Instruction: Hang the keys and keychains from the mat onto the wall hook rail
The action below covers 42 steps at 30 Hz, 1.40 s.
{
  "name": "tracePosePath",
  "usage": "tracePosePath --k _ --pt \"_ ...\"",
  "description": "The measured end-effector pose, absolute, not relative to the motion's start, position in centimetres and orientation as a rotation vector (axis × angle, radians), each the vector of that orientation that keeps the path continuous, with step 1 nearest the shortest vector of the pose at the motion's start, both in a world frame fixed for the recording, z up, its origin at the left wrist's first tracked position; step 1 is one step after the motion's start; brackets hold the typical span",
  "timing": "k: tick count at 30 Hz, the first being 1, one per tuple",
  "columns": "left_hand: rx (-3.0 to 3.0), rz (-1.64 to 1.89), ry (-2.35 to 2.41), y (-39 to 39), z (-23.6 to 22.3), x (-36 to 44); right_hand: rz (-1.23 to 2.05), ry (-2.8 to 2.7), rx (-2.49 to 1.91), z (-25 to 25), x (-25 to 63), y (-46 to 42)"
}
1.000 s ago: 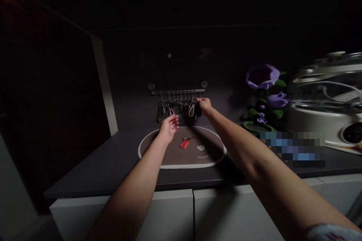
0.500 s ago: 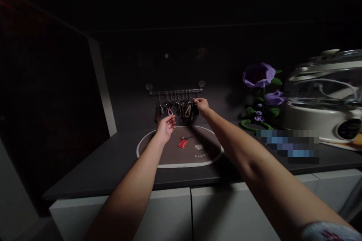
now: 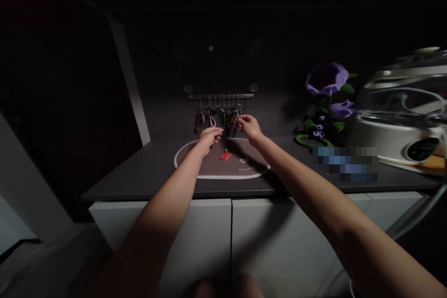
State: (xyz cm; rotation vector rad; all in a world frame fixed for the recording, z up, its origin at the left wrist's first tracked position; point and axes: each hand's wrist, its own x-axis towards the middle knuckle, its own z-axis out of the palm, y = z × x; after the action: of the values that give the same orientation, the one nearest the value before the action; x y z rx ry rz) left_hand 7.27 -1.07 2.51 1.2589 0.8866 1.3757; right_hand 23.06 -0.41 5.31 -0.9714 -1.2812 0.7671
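Note:
A row of keys [image 3: 222,115] hangs from hooks on a clear rail [image 3: 220,97] against the dark wall. My right hand [image 3: 250,128] is at the right end of that row, thumb and forefinger pinched on a bunch of keys; its fingertips partly cover it. Lower and to the left, my left hand [image 3: 209,139] has its fingers loosely bent, with nothing visible in them. Just above it hangs a pink loop [image 3: 213,121] among the keys. On the brown oval mat [image 3: 188,163] between my arms lies a red tag [image 3: 226,156] with a small metal piece at its top.
Purple artificial flowers [image 3: 328,79] with a green ring base stand on the dark countertop [image 3: 139,167] to the right. Beyond them is a white appliance [image 3: 387,135] with a clear lid. A blurred-out patch [image 3: 345,164] lies before it. White cabinet doors [image 3: 202,233] are below.
The view has tilted down and drawn back slightly. My right hand has moved down from just below the rail to the hanging keys. My left hand has turned, its fingers now pointing right.

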Motion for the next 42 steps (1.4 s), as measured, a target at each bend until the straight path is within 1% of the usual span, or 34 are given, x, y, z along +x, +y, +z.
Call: tracePosePath --k 4,9,12,16,24,30,36,42 --pt "1.523 1.249 0.970 -1.2 1.9 7.3 0.818 -1.399 -1.022 2.6 22.8 -2.8" --pt "1.758 1.172 1.078 -0.9 1.0 7.3 0.693 -1.655 -1.119 0.2 24.1 -3.3" --pt "1.889 1.103 1.081 -0.5 0.4 7.2 0.593 -1.763 -1.201 -0.3 24.6 -3.1" --pt "1.986 1.022 1.035 0.2 -0.2 7.1 0.542 -1.841 -1.258 -0.5 24.6 -2.8" --pt "1.963 1.002 0.983 0.4 0.2 6.7 0.481 -1.868 -1.291 -1.2 25.1 -0.9" --pt "1.785 1.061 0.939 0.1 0.6 6.7 0.577 -1.788 -1.209 -1.1 25.0 -0.7" --pt "1.928 1.156 0.930 -0.4 1.0 7.1 0.671 -1.763 -1.231 -0.3 24.2 -1.8" --pt "1.864 1.260 0.896 -1.2 1.7 7.7 0.808 -1.672 -1.093 -0.1 23.9 -1.8"
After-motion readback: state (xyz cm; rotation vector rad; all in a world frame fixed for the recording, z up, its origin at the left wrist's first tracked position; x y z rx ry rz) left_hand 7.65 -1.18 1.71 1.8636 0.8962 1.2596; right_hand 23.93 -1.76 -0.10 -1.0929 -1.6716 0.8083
